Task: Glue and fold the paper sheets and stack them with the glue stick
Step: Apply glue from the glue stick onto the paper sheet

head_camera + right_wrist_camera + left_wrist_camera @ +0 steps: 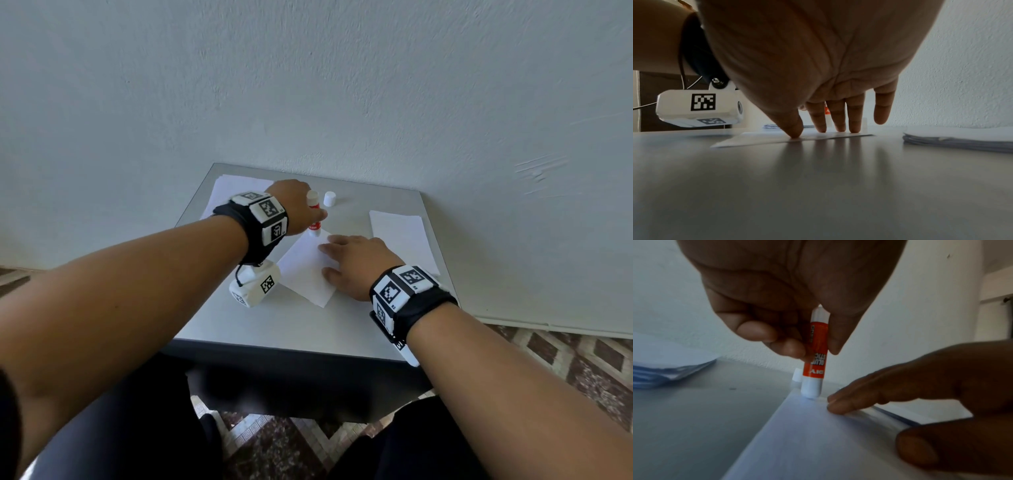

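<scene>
A single white paper sheet [305, 270] lies askew in the middle of the grey table [291, 322]. My left hand [301, 209] grips an orange and white glue stick [815, 352] upright, its uncapped white tip pressed on the sheet's far corner. My right hand [352, 263] lies flat with straight fingers pressing the sheet [789, 138] down; its fingertips [838, 407] sit just beside the glue tip. The glue stick's white cap [330, 198] stands on the table behind.
A stack of paper sheets [404, 240] lies at the table's right side, and another stack [229, 192] at the far left corner, partly hidden by my left wrist. A wall rises right behind the table. Patterned floor shows below.
</scene>
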